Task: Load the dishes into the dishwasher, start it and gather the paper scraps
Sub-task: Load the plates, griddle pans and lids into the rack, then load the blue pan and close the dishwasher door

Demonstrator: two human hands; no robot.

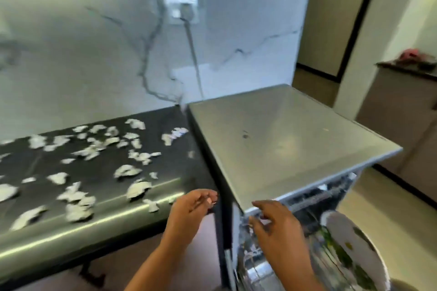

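1. Dishwasher: grey cabinet directly beyond the right hand. Its front is open below that hand, with wire racks showing. Loading appears largely done, so closing and starting it is probably the step in hand. Check that nothing sticks out past the racks before the door is shut.
2. Counter: dark top beyond and to the left of the left hand, butting against the dishwasher's side.
3. Plate: white, patterned, standing on edge just right of the right hand, apparently in the lower rack. Blur hides how it is seated, so confirm it stands firm.
4. Right hand: fingers spread and relaxed, grasping nothing, at the dishwasher's near top corner. Whether it touches cannot be told.
5. Left hand: fingers loosely curled at the counter's near edge. A pale fleck sits by the fingertips; whether it is pinched cannot be told.
6. Paper scraps: scattered over the counter beyond the left hand and ungathered. Sweep them towards the near edge.
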